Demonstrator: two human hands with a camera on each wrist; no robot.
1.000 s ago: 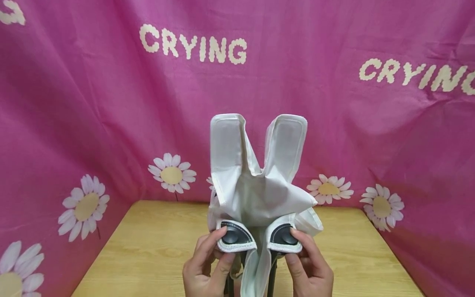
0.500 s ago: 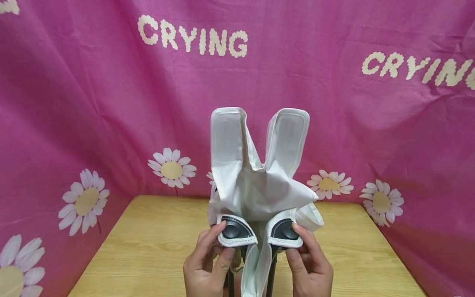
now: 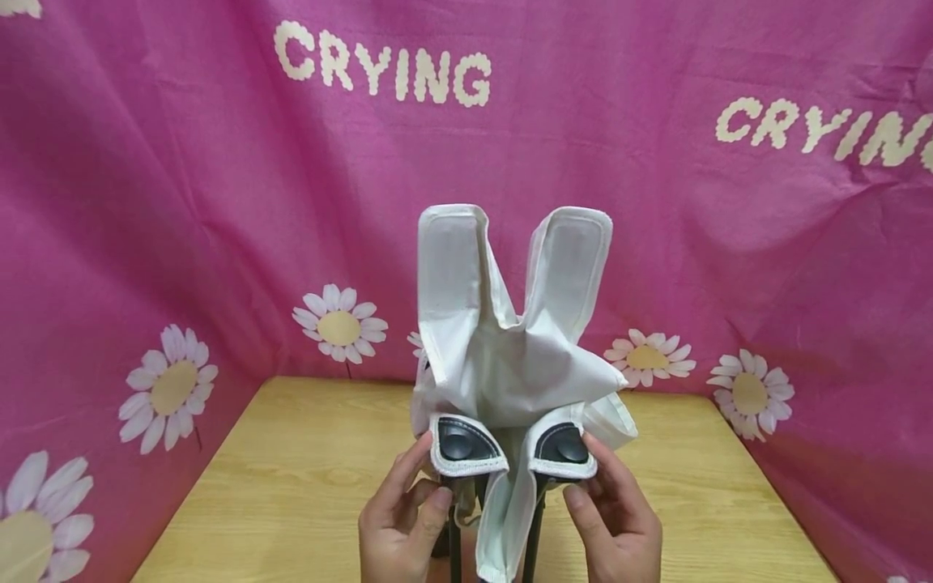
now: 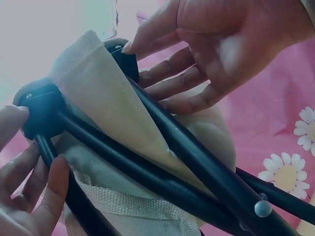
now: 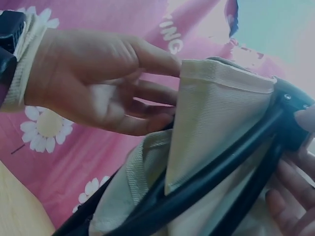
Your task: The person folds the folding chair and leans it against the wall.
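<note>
A folded chair with white fabric [image 3: 521, 372] and black tube legs [image 4: 123, 152] stands upright before me. Two long fabric flaps [image 3: 448, 267] rise at its far side. Black corner caps, one on the left [image 3: 461, 444] and one on the right [image 3: 564, 444], face me at the near side. My left hand [image 3: 404, 522] is at the left corner, its index fingertip at the outer edge and the thumb off the cap. My right hand [image 3: 619, 522] mirrors it, fingertip at the right corner's edge. The fingers of both hands are loosely extended. The lower legs are cut off.
The chair is over a light wooden table [image 3: 313, 478]. A pink cloth [image 3: 656, 243] with white lettering and printed daisies [image 3: 338, 326] encloses the back and sides.
Both index fingers have slipped off the tops of the black caps to their outer edges, and the thumbs have drawn away below. The chair stays put; the head view tilts slightly down.
</note>
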